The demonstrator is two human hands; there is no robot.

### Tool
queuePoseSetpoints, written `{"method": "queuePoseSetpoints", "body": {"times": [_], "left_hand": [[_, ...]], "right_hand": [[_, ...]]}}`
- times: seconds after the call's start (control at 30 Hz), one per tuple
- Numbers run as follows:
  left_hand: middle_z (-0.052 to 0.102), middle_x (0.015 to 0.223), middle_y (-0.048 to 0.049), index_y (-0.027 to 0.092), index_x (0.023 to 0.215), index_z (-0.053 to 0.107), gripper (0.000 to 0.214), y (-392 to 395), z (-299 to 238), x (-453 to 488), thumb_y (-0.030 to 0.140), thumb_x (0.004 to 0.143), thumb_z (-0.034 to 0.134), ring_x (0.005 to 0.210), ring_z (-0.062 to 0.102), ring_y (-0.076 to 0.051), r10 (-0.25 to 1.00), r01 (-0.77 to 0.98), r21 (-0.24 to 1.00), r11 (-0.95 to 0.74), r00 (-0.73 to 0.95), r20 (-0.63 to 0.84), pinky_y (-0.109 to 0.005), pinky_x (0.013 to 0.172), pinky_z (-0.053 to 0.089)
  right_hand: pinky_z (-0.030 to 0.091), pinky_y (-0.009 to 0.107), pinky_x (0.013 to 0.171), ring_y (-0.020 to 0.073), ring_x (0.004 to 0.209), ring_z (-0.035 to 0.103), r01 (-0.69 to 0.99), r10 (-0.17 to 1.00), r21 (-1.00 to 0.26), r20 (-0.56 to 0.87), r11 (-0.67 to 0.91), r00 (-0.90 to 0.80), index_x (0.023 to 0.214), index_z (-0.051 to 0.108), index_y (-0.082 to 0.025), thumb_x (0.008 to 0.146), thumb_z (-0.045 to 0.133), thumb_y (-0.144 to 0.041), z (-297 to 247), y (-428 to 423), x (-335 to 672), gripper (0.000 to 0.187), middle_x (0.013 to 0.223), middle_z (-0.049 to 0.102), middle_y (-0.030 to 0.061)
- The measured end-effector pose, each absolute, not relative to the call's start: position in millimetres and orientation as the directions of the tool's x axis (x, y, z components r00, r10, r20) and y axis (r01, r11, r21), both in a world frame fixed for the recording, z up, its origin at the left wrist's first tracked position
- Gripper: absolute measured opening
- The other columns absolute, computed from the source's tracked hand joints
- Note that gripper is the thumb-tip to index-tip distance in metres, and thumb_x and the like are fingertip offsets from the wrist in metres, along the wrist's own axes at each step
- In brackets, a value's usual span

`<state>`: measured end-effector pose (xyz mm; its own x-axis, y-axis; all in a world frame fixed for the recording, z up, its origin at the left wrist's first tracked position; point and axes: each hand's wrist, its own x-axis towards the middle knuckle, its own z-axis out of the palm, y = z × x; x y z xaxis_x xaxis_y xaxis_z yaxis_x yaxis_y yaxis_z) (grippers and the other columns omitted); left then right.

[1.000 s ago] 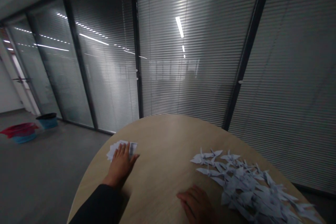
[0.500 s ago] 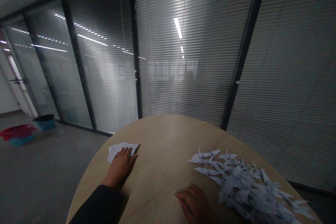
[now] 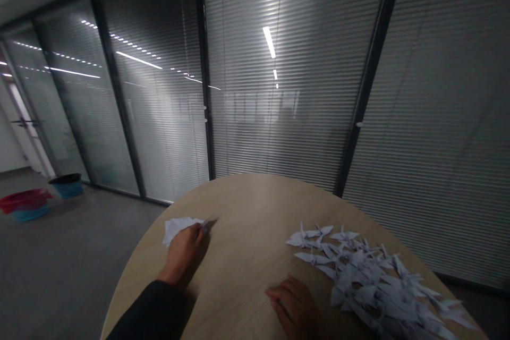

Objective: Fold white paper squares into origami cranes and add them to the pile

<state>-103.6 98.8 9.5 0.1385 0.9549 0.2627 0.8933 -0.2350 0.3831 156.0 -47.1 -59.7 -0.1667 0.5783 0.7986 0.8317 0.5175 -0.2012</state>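
Over the left side of the round table, my left hand (image 3: 186,249) pinches a folded piece of white paper (image 3: 207,223) between thumb and fingers; the piece is blurred, and its exact shape cannot be made out. Beneath and beside that hand lies a small stack of white papers (image 3: 175,227). Close to the near edge, my right hand (image 3: 295,305) rests on the table with its fingers loosely bent. A gap shows between thumb and fingers, and I see nothing in it. Right of this hand spreads a heap of folded white paper cranes (image 3: 368,276).
The round wooden table (image 3: 255,207) stands against a glass partition with blinds (image 3: 274,138). On the floor at far left are a blue bin with a red liner (image 3: 27,202) and a blue bin with a black liner (image 3: 67,186).
My left hand has gone from lying with fingers stretched over the paper stack to pinching a piece at its right edge. The right hand has hardly moved.
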Motion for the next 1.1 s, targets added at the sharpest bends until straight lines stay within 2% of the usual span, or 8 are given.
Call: {"method": "queuePoseSetpoints", "body": {"times": [0.2, 0.33, 0.43, 0.57, 0.7, 0.8, 0.87, 1.1], "left_hand": [[0.071, 0.103, -0.0162, 0.014, 0.1, 0.067, 0.034, 97.5, 17.7, -98.4, 0.032, 0.089, 0.041, 0.097, 0.064, -0.03, 0.919, 0.718, 0.615, -0.325, 0.084, 0.386, -0.034, 0.081, 0.043], [0.071, 0.082, -0.0119, 0.014, 0.087, 0.068, 0.047, 84.5, 18.1, -77.3, 0.05, 0.088, 0.038, 0.077, 0.065, -0.026, 0.913, 0.548, 0.742, -0.385, 0.11, 0.392, -0.03, 0.066, 0.046], [0.064, 0.063, -0.0069, 0.013, 0.073, 0.065, 0.054, 68.1, 15.3, -55.1, 0.065, 0.077, 0.052, 0.059, 0.058, -0.02, 0.954, 0.161, 0.949, -0.272, 0.176, 0.243, -0.027, 0.054, 0.041], [0.061, 0.062, -0.0045, 0.012, 0.071, 0.066, 0.052, 43.1, 13.2, -31.6, 0.064, 0.068, 0.067, 0.058, 0.054, -0.017, 0.928, -0.123, 0.992, -0.025, 0.365, 0.069, -0.027, 0.058, 0.039], [0.062, 0.065, -0.0042, 0.011, 0.071, 0.067, 0.047, 27.0, 12.0, -22.3, 0.059, 0.072, 0.069, 0.06, 0.053, -0.016, 0.879, -0.177, 0.983, 0.039, 0.475, 0.05, -0.027, 0.061, 0.039], [0.061, 0.064, -0.0032, 0.012, 0.071, 0.067, 0.046, 24.3, 8.8, -21.3, 0.057, 0.073, 0.068, 0.059, 0.051, -0.015, 0.864, -0.178, 0.983, 0.041, 0.501, 0.055, -0.027, 0.06, 0.038], [0.062, 0.064, -0.0033, 0.012, 0.071, 0.067, 0.046, 25.5, 6.0, -21.7, 0.057, 0.074, 0.067, 0.06, 0.052, -0.016, 0.862, -0.162, 0.986, 0.029, 0.504, 0.057, -0.027, 0.062, 0.038], [0.065, 0.066, -0.0043, 0.013, 0.07, 0.072, 0.044, 35.8, 0.2, -27.0, 0.057, 0.069, 0.07, 0.065, 0.056, -0.019, 0.886, -0.065, 0.998, 0.004, 0.463, 0.026, -0.028, 0.066, 0.04]], "right_hand": [[0.048, 0.029, 0.08, 0.0149, 0.07, 0.066, 0.837, 0.554, -0.195, 0.819, 0.511, -0.148, 0.086, 0.064, -0.027, 0.09, 0.047, -0.016, -54.3, -46.5, 155.5, 0.021, 0.073, 0.069, -0.0031], [0.05, 0.028, 0.075, 0.0162, 0.073, 0.067, 0.841, 0.567, -0.238, 0.818, 0.485, -0.096, 0.089, 0.066, -0.028, 0.09, 0.049, -0.021, -52.5, -46.1, 156.2, 0.018, 0.075, 0.071, -0.0029], [0.052, 0.026, 0.072, 0.017, 0.077, 0.067, 0.81, 0.605, -0.371, 0.796, 0.453, 0.026, 0.102, 0.065, -0.029, 0.089, 0.052, -0.029, -55.0, -44.5, 156.8, 0.018, 0.082, 0.071, -0.0016], [0.052, 0.031, 0.078, 0.0209, 0.084, 0.066, 0.644, 0.647, -0.692, 0.659, 0.325, 0.383, 0.12, 0.057, -0.024, 0.086, 0.054, -0.049, -59.0, -40.6, 157.0, 0.042, 0.091, 0.068, 0.004], [0.054, 0.031, 0.068, 0.0212, 0.072, 0.065, 0.422, 0.707, -0.885, 0.427, 0.199, 0.563, 0.112, 0.061, -0.02, 0.079, 0.053, -0.061, -52.3, -39.3, 161.1, 0.053, 0.084, 0.067, 0.0046], [0.054, 0.032, 0.064, 0.0232, 0.073, 0.065, 0.348, 0.772, -0.929, 0.311, 0.124, 0.554, 0.085, 0.07, -0.021, 0.071, 0.054, -0.068, -38.1, -43.3, 164.9, 0.051, 0.083, 0.071, 0.0059], [0.052, 0.03, 0.058, 0.0204, 0.06, 0.061, 0.321, 0.844, -0.945, 0.219, 0.059, 0.49, 0.074, 0.07, -0.021, 0.069, 0.054, -0.069, -28.9, -47.5, 165.7, 0.052, 0.068, 0.068, 0.0034], [0.042, 0.024, 0.037, 0.014, 0.036, 0.051, 0.121, 0.906, -0.993, 0.051, 0.0, 0.419, 0.077, 0.069, -0.018, 0.066, 0.059, -0.075, -23.0, -52.2, 165.0, 0.058, 0.041, 0.053, -0.0041]]}}
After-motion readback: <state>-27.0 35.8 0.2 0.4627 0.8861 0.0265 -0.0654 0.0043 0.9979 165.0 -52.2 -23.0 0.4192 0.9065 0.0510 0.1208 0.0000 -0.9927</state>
